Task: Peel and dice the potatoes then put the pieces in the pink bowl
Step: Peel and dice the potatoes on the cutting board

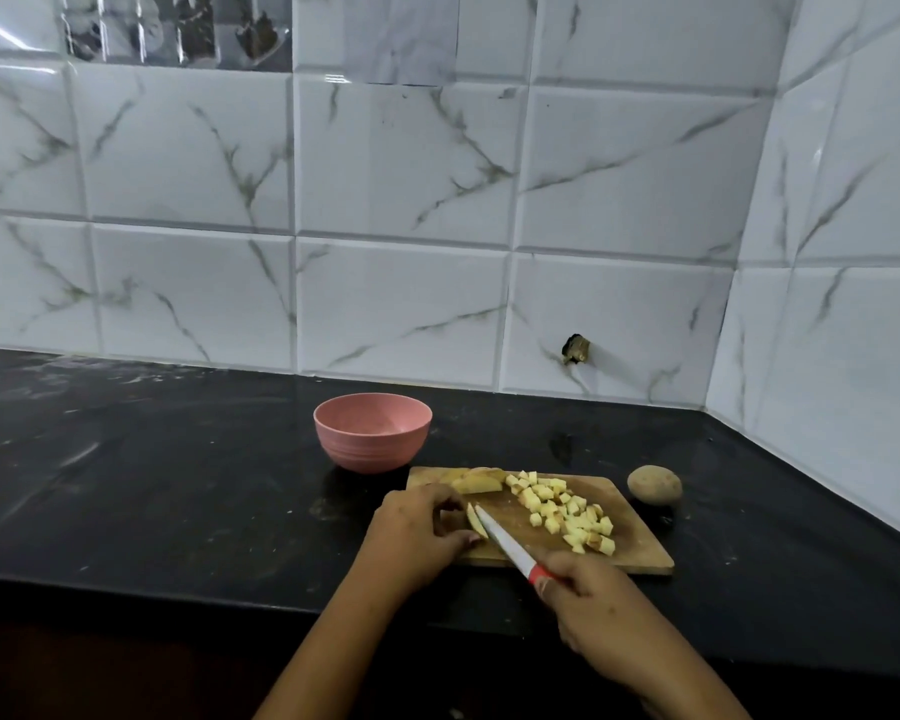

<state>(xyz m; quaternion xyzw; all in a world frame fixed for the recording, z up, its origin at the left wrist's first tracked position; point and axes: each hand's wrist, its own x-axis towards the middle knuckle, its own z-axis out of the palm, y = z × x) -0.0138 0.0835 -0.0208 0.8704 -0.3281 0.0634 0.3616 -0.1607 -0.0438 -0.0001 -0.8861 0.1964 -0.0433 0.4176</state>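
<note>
A wooden cutting board [640, 543] lies on the black counter. My left hand [417, 532] pinches a pale potato slice [475, 519] on the board's left end. My right hand [593, 602] grips the red handle of a white-bladed knife [505, 544], whose blade rests against that slice. A heap of diced potato [567, 511] covers the board's middle. Larger potato slices [476, 480] lie at the board's far left corner. The pink bowl [372, 431] stands just behind the board, with nothing visible inside. A whole unpeeled potato [654, 484] sits right of the board.
The black counter [152, 485] stretches left and right of the board, with its front edge near my forearms. White marble-look tiled walls [401, 252] close off the back and the right side, meeting in a corner at the far right.
</note>
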